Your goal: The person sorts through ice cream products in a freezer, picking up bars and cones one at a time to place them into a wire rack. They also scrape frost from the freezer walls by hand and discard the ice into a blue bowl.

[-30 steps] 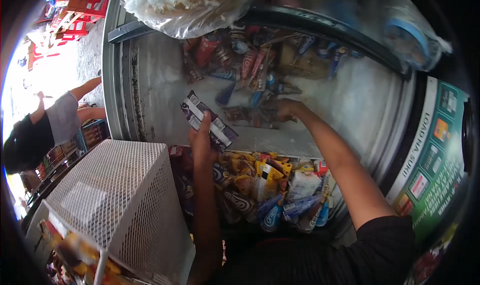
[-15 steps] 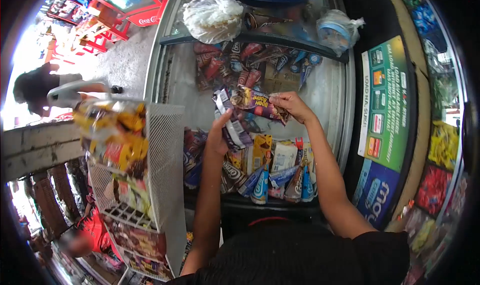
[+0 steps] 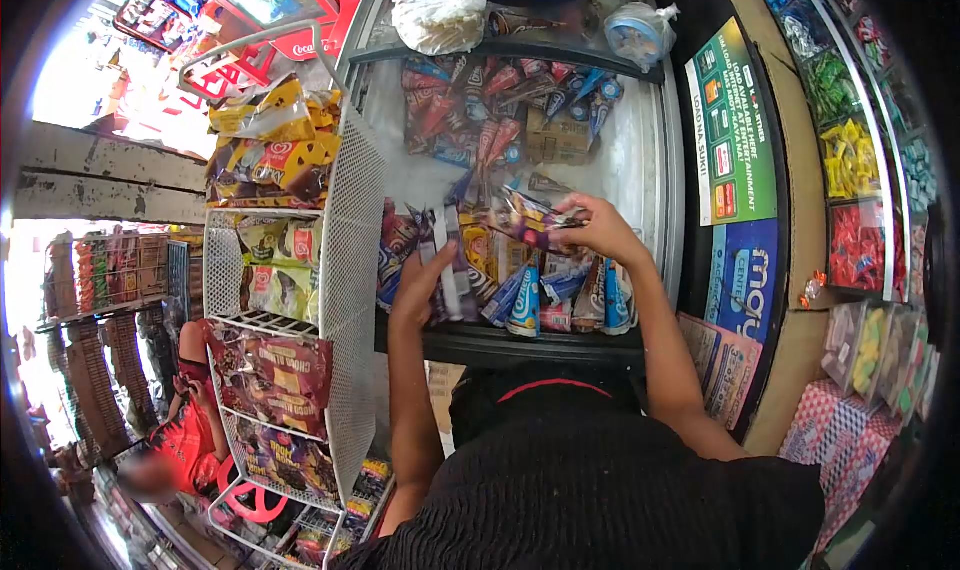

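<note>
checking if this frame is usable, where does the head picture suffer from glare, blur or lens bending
In the head view, daylight at the upper left is blown out nearly white; in the head view, the candy shelf bows at the right and the corners go black; in the head view, the striped pack looks slightly smeared.

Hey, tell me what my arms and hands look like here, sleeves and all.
Your left hand and right hand are ungloved, with no watch or bracelet I can make out. The right sleeve is black and short; the black top looks crinkled.
</note>
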`<act>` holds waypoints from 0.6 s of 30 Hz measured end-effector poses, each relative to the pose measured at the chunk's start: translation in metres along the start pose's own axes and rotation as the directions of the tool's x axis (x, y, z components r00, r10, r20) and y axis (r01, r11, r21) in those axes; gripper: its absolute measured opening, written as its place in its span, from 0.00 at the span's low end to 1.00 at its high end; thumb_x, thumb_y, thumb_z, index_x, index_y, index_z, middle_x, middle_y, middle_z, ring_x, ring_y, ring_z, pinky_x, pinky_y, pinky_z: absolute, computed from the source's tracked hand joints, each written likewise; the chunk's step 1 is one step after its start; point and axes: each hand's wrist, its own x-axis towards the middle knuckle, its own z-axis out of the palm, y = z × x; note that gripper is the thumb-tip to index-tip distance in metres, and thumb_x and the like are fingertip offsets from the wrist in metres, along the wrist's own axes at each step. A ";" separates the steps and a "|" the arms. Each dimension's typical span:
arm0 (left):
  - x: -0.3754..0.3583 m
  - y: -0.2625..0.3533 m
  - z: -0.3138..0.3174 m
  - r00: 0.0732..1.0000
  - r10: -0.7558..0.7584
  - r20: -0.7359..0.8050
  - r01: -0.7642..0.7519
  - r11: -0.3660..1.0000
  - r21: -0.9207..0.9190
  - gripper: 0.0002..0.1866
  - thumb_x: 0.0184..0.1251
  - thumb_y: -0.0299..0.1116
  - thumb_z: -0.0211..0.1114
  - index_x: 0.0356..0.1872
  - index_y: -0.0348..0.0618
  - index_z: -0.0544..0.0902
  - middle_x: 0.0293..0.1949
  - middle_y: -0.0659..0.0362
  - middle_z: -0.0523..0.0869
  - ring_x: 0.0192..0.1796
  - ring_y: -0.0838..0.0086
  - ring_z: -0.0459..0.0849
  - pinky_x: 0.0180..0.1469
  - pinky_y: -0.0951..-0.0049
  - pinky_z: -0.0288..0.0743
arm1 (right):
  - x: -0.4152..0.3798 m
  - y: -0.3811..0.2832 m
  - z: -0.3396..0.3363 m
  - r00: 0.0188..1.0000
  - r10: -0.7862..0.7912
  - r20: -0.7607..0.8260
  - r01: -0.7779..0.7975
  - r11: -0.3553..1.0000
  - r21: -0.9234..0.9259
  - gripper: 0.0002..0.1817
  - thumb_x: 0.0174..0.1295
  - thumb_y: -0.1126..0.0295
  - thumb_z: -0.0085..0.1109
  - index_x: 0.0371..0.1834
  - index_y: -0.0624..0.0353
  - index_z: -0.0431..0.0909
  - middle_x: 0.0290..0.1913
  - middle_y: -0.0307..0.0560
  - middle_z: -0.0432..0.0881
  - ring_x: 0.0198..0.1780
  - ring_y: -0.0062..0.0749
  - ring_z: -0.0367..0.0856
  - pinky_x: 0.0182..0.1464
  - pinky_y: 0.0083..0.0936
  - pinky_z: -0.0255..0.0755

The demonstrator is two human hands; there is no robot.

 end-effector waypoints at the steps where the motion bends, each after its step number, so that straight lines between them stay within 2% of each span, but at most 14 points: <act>1: -0.003 -0.004 -0.013 0.994 0.044 -0.105 0.000 0.922 0.387 0.22 0.60 0.37 0.68 0.52 0.36 0.75 0.43 0.53 0.81 0.48 0.68 0.80 0.50 0.66 0.73 | -0.005 0.003 -0.006 1.000 0.001 0.004 -0.001 1.000 -0.002 0.20 0.49 0.71 0.72 0.46 0.59 0.77 0.34 0.37 0.80 0.32 0.17 0.75 0.35 0.17 0.68; 2: -0.006 -0.012 -0.022 0.975 0.123 -0.187 0.048 0.703 0.709 0.25 0.60 0.38 0.68 0.54 0.34 0.74 0.44 0.50 0.81 0.49 0.63 0.80 0.51 0.63 0.72 | -0.009 0.006 -0.013 0.993 0.085 0.076 -0.087 0.996 0.031 0.22 0.48 0.69 0.73 0.47 0.60 0.78 0.33 0.39 0.81 0.36 0.20 0.76 0.36 0.19 0.70; 3: -0.013 -0.016 -0.024 0.973 0.122 -0.196 0.052 0.709 0.703 0.25 0.60 0.38 0.68 0.54 0.34 0.74 0.44 0.50 0.81 0.49 0.63 0.80 0.51 0.63 0.72 | -0.012 0.005 -0.019 0.975 0.164 0.152 -0.174 0.983 0.055 0.23 0.47 0.67 0.74 0.47 0.60 0.79 0.31 0.40 0.81 0.39 0.23 0.78 0.38 0.22 0.72; 4: -0.018 -0.020 -0.024 0.934 0.295 -0.202 0.060 0.427 0.902 0.28 0.59 0.40 0.68 0.56 0.32 0.72 0.46 0.46 0.79 0.50 0.59 0.79 0.52 0.61 0.72 | -0.016 0.005 -0.023 0.965 0.152 0.216 -0.169 0.984 0.063 0.22 0.47 0.66 0.74 0.47 0.59 0.82 0.30 0.41 0.82 0.39 0.24 0.79 0.41 0.23 0.73; 5: -0.021 -0.023 -0.023 0.881 0.451 -0.143 0.112 0.094 0.989 0.32 0.58 0.42 0.69 0.58 0.31 0.70 0.48 0.43 0.78 0.51 0.54 0.79 0.52 0.58 0.71 | -0.016 0.004 -0.024 0.964 0.151 0.221 -0.167 0.984 0.059 0.22 0.47 0.66 0.74 0.47 0.59 0.82 0.30 0.41 0.82 0.39 0.24 0.79 0.41 0.23 0.73; 6: -0.023 -0.023 -0.018 0.827 0.563 -0.009 0.106 -0.139 0.985 0.35 0.57 0.43 0.68 0.61 0.32 0.67 0.51 0.42 0.75 0.50 0.49 0.78 0.53 0.57 0.71 | -0.018 -0.001 -0.025 0.947 0.102 0.306 -0.099 0.995 -0.024 0.21 0.47 0.68 0.73 0.47 0.59 0.83 0.32 0.40 0.83 0.37 0.21 0.78 0.40 0.21 0.71; 7: -0.023 -0.016 -0.009 0.829 0.559 -0.008 0.103 -0.138 0.985 0.35 0.57 0.43 0.68 0.61 0.32 0.67 0.51 0.42 0.75 0.50 0.49 0.78 0.53 0.57 0.71 | -0.018 -0.004 -0.025 0.919 0.064 0.389 -0.027 0.995 -0.100 0.20 0.48 0.70 0.72 0.46 0.59 0.83 0.33 0.40 0.84 0.35 0.18 0.77 0.38 0.18 0.70; 9: -0.019 -0.003 0.012 0.802 0.525 0.285 -0.405 0.127 0.905 0.35 0.58 0.40 0.68 0.64 0.36 0.66 0.53 0.42 0.77 0.52 0.56 0.79 0.56 0.62 0.70 | -0.012 0.001 -0.018 0.910 0.009 0.414 0.055 0.988 -0.143 0.20 0.46 0.70 0.73 0.45 0.59 0.84 0.38 0.41 0.84 0.40 0.21 0.79 0.44 0.20 0.71; 10: -0.019 -0.001 0.025 0.805 0.522 0.282 -0.403 0.132 0.906 0.35 0.58 0.40 0.68 0.64 0.36 0.66 0.53 0.42 0.77 0.52 0.56 0.79 0.56 0.62 0.70 | -0.008 -0.002 -0.012 0.901 -0.016 0.433 0.064 0.993 -0.098 0.20 0.46 0.70 0.74 0.45 0.58 0.84 0.40 0.42 0.84 0.43 0.23 0.79 0.46 0.20 0.70; 11: -0.018 0.000 0.040 0.904 0.254 0.345 -0.420 0.373 0.827 0.34 0.56 0.39 0.70 0.62 0.35 0.68 0.50 0.46 0.79 0.47 0.62 0.80 0.52 0.65 0.73 | -0.002 -0.006 -0.006 0.891 -0.044 0.452 0.075 0.996 -0.052 0.20 0.45 0.70 0.74 0.45 0.57 0.84 0.41 0.42 0.83 0.45 0.24 0.79 0.49 0.20 0.70; 12: -0.016 0.003 0.050 0.897 -0.020 0.442 -0.345 0.594 0.727 0.33 0.54 0.37 0.72 0.60 0.34 0.70 0.46 0.49 0.82 0.41 0.68 0.82 0.48 0.68 0.75 | 0.004 -0.011 -0.002 0.882 -0.093 0.462 0.103 0.995 0.003 0.22 0.46 0.70 0.73 0.48 0.57 0.83 0.42 0.41 0.84 0.46 0.25 0.79 0.52 0.21 0.69; 15: 0.002 0.011 0.057 0.909 -0.126 0.397 -0.252 0.593 0.765 0.27 0.52 0.34 0.73 0.51 0.31 0.77 0.43 0.51 0.85 0.43 0.72 0.82 0.47 0.70 0.74 | 0.035 -0.004 -0.008 0.936 -0.012 0.352 -0.039 0.990 0.136 0.21 0.51 0.70 0.70 0.51 0.57 0.81 0.42 0.40 0.84 0.45 0.24 0.79 0.52 0.21 0.70; 17: 0.014 0.007 0.046 0.937 -0.175 0.303 -0.113 0.668 0.736 0.24 0.53 0.34 0.72 0.50 0.31 0.78 0.38 0.55 0.86 0.40 0.75 0.81 0.47 0.73 0.74 | 0.071 0.024 -0.023 0.954 0.063 0.292 -0.149 0.948 0.281 0.17 0.57 0.66 0.64 0.50 0.57 0.81 0.40 0.37 0.83 0.41 0.22 0.78 0.48 0.21 0.70; 18: 0.023 0.000 0.036 0.959 -0.059 0.275 -0.146 0.731 0.666 0.25 0.54 0.32 0.72 0.52 0.32 0.77 0.40 0.57 0.85 0.40 0.76 0.81 0.45 0.73 0.75 | 0.092 0.042 -0.030 0.973 0.154 0.170 -0.190 0.956 0.225 0.15 0.59 0.64 0.62 0.47 0.58 0.82 0.37 0.38 0.83 0.38 0.22 0.78 0.45 0.20 0.70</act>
